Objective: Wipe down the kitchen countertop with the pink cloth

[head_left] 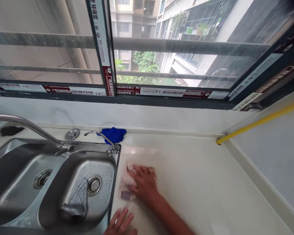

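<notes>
Pinkish, motion-blurred cloth (127, 182), probably light, limp and best taken by a bunched edge, lies on the tabletop (205, 182) beside the sink (48, 192), under the right hand (144, 184), whose grip I cannot tell; the left hand (121, 224) is spread, released.

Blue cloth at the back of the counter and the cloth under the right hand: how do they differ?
Colour: the blue cloth is one deep blue, while the pale cloth under the right hand is motion-blurred and shows darker patches. Shape: the blue cloth is bunched up; the pale cloth looks flatter. Contact: no hand touches the blue cloth, but the right hand is on the pale cloth. Both lie on the counter.
</notes>
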`<state>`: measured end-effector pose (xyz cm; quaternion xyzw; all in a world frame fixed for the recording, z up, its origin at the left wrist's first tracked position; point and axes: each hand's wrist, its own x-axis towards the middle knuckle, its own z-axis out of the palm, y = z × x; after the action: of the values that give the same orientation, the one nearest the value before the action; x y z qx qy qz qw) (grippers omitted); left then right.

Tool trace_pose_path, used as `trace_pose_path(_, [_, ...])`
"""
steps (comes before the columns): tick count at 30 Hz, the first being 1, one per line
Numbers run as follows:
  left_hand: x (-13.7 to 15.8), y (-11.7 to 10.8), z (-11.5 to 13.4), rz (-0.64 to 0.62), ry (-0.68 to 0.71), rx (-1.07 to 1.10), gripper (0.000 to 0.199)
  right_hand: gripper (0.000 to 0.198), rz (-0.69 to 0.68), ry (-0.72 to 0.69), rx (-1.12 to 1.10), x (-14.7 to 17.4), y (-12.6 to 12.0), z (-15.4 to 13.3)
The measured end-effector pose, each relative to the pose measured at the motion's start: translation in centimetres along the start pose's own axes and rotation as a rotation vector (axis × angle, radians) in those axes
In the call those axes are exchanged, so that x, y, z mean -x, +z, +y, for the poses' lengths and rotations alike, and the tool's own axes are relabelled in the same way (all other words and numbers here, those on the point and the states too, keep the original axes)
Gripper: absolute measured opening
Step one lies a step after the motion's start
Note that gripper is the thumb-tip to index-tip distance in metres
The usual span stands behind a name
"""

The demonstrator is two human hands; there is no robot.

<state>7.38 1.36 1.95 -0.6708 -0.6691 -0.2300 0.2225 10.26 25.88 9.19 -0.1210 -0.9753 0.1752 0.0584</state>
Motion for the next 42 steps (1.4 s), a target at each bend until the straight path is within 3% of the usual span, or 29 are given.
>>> trace_pose_path(3, [-0.9,-1.2,-0.6,-0.163,0.047,-0.007,0.043,0.050,0.120,0.209,0.125,-2.7,-3.0,7.0])
trace_pose_path(6, [-1.1,-1.7,-1.1,-0.194,0.030,-0.004,0.046,0.051,0.225,0.524,0.225,-1.2,-6.0,15.7])
trace_pose_path(10, [-0.8,-1.6,-1.3,-0.264,0.039,0.006,0.053,0.058,0.303,1.013,0.247,8.3,-8.4,25.4])
trace_pose_path(12, [-0.8,-1.4,-1.3,-0.285,0.051,0.016,0.058,0.065,0.382,1.254,0.253,14.1,-9.1,27.6])
trace_pose_path(14, [-0.9,-1.4,-1.1,-0.284,0.050,0.037,0.060,0.070,0.488,1.479,0.258,18.3,-9.5,27.8])
trace_pose_path(17, [-1.2,-1.5,-0.7,-0.294,0.021,0.084,0.063,0.070,0.578,1.638,0.258,19.4,-9.5,24.8])
trace_pose_path(19, [-1.5,-1.8,-0.5,-0.311,0.000,0.116,0.066,0.068,0.532,1.580,0.265,16.8,-8.8,21.5])
trace_pose_path(25, [-2.1,-2.3,-0.5,-0.261,-0.043,0.210,0.064,0.057,0.342,1.160,0.284,5.7,-3.7,9.1])
trace_pose_path(29, [-2.6,-2.9,-0.5,-0.183,-0.060,0.294,0.067,0.055,0.198,0.762,0.262,3.4,0.1,-1.0])
trace_pose_path(32, [-2.2,-4.8,-1.1,-0.126,-0.086,0.343,0.069,0.052,0.163,0.537,0.220,5.6,2.8,-8.1])
trace_pose_path(36, [1.1,-9.2,-4.1,-0.112,-0.172,0.290,0.058,0.054,0.150,0.423,0.172,11.6,5.8,-15.0])
trace_pose_path(39, [5.4,-12.1,-7.2,-0.156,-0.243,0.148,0.050,0.057,0.091,0.336,0.156,16.3,6.7,-16.4])
trace_pose_path(42, [10.0,-14.3,-9.9,-0.190,-0.274,0.008,0.046,0.051,0.071,0.429,0.201,20.4,5.5,-13.4])
